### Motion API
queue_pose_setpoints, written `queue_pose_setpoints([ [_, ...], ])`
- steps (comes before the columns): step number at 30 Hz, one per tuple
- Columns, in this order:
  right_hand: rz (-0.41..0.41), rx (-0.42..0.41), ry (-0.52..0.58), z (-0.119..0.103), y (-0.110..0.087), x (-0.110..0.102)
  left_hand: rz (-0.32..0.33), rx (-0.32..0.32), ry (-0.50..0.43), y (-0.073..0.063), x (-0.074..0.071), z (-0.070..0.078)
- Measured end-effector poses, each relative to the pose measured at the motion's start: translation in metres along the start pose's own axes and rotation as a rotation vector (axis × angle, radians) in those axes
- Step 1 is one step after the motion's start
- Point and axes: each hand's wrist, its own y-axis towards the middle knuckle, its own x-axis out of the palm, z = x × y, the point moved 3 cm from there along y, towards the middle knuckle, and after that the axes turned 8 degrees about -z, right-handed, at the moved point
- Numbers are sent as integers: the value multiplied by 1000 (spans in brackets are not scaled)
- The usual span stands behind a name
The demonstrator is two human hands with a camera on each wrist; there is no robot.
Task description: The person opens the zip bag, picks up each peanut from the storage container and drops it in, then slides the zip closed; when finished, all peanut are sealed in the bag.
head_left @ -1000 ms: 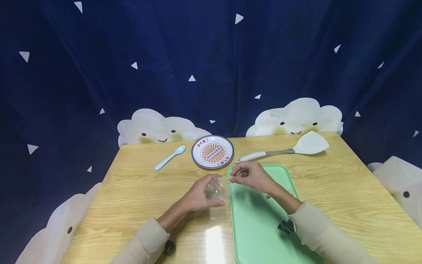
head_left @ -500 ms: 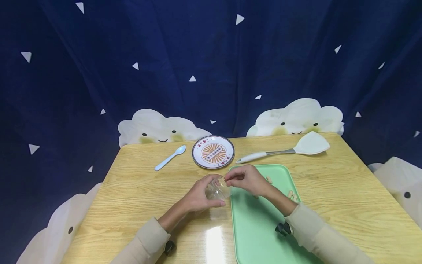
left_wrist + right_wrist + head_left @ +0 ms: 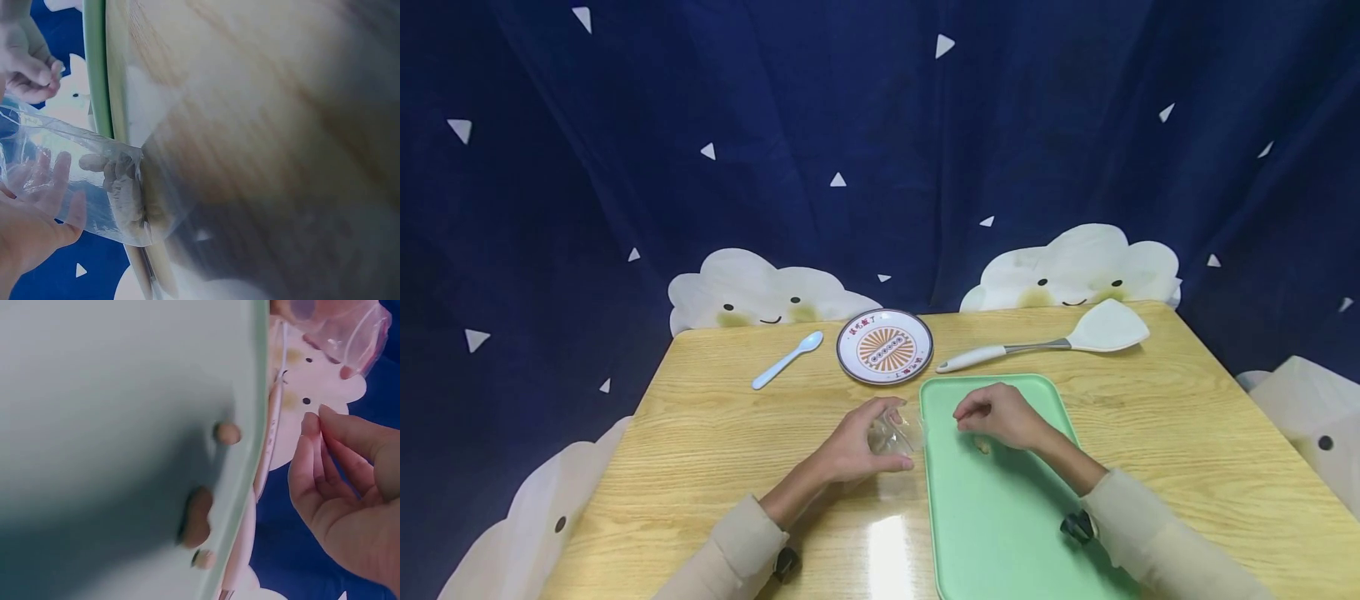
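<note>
My left hand [image 3: 853, 446] holds a clear plastic bag [image 3: 895, 429] beside the tray's left edge. Through the film of the bag [image 3: 94, 206], the left wrist view shows its fingers and several peanuts [image 3: 122, 172] gathered at the bottom. Over the far part of the green tray [image 3: 1000, 533] hovers my right hand [image 3: 1000, 414], its thumb and fingertips brought close together with nothing visible between them. Just below those fingertips a peanut [image 3: 982, 446] lies on the tray. More peanuts [image 3: 199, 517] show near the tray's rim in the right wrist view; the right hand and forearm hide them from the head camera.
Behind the tray lies a white spatula [image 3: 1045, 343] with a metal shaft. A patterned plate [image 3: 885, 346] stands at the table's back, with a pale blue spoon [image 3: 786, 360] to its left. Dark blue curtain [image 3: 880, 150] hangs past the wooden table [image 3: 722, 433].
My right hand was pinching a peanut at the bag's mouth, then reached to the bag; now it has drawn back right over the tray without it. The left hand and bag have stayed put.
</note>
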Motion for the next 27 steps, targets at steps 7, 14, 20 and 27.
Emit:
queue_pose_setpoints([
  [7,-40,36,-29,15,-5,-1,-1,7,3,0,0,-1],
  [14,-92,61,-79,23,-5,0,0,16,10,1,-1,-1],
  [20,-118,65,-113,24,-5,3,1,12,13,1,-1,-1],
  [27,-131,56,-153,23,-4,3,-2,-2,15,1,-1,-1],
])
